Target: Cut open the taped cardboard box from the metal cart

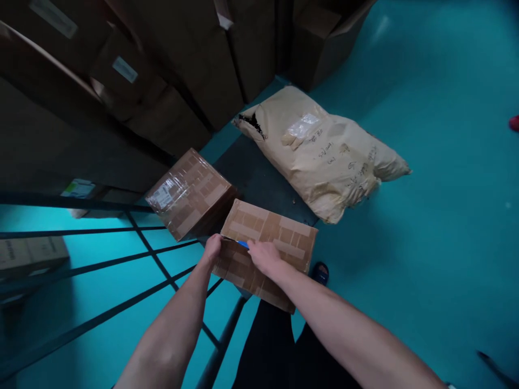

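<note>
Taped cardboard box (265, 246) lies tilted on the dark cart deck (259, 178), its near end jutting past the deck edge. Left hand (212, 250) curls over the box's left edge, fingers closed on it. Right hand (264, 256) lies on the top face, pinching a blue tool (243, 244) (blade type unclear). Second taped box (190, 193) just beside, left. Tan sack (324, 154) behind, apart. Teal floor (438, 216) open to the right; rail bars (121, 259) bound the left.
</note>
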{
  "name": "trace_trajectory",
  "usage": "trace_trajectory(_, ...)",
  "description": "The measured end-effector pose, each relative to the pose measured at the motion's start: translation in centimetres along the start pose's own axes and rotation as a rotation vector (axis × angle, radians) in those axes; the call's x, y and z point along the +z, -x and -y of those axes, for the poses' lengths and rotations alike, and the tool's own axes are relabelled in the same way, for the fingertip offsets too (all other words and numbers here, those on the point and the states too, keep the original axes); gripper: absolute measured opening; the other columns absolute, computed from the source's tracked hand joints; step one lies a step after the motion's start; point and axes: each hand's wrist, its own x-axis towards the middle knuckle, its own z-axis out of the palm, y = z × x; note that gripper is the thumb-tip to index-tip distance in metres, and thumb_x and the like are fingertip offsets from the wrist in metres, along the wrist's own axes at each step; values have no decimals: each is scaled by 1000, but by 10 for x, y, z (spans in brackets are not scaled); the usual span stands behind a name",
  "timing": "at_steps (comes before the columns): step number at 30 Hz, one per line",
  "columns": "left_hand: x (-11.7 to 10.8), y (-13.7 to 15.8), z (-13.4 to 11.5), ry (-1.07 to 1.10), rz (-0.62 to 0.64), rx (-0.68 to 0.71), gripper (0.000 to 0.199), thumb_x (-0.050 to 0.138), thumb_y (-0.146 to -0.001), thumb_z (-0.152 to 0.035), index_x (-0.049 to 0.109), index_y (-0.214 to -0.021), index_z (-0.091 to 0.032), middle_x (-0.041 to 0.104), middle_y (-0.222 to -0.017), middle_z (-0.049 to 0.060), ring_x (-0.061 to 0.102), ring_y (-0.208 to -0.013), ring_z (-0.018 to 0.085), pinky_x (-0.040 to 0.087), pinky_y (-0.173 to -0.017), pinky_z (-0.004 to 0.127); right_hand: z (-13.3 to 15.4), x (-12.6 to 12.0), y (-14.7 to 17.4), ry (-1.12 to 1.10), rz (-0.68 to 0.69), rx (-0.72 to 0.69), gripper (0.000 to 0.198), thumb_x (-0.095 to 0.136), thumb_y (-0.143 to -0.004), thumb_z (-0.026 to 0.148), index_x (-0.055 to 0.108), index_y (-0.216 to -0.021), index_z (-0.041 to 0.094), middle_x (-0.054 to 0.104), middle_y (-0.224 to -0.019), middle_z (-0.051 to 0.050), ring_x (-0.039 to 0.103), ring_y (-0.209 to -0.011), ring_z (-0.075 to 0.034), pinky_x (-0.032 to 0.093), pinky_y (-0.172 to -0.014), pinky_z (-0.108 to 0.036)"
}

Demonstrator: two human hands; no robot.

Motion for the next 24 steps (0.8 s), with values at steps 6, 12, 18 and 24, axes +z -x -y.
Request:
trace_trajectory(6,-3,0,2,54,95,22,17,47,-65,-30,60,-66,-19,62,-71,2,53,-72,19,37,-60,26,-1,1,6,90,-1,7,31,33,-91,11,54,-114,13,67,-107,-18,67,-98,-25,48,-77,-35)
trace_trajectory(12,-8,0,-7,73,252,-107,20,54,-58,-26,69,-64,-15,68,-66,6,59,-64,23,40,-55,29,-69,10,77,182,20,73,26,37,-91,12,55,-110,15,68,-98,-13,67,-89,-26,47,-72,-35)
trace_trajectory(18,-19,2,-14,101,345,-167,18,56,-58,-30,67,-62,-16,67,-62,5,57,-59,21,41,-53,29,-65,11,89,39,-36,90,26,35,-96,28,52,-115,21,67,-104,-9,66,-92,-25,47,-70,-33)
trace_trajectory(24,-23,5,-15,104,337,-173,18,55,-57,-32,62,-61,-17,65,-61,4,55,-59,19,42,-55,29,2,-10,13,-12,12,10,32,41,-87,13,55,-116,14,67,-111,-15,66,-99,-25,49,-77,-35)
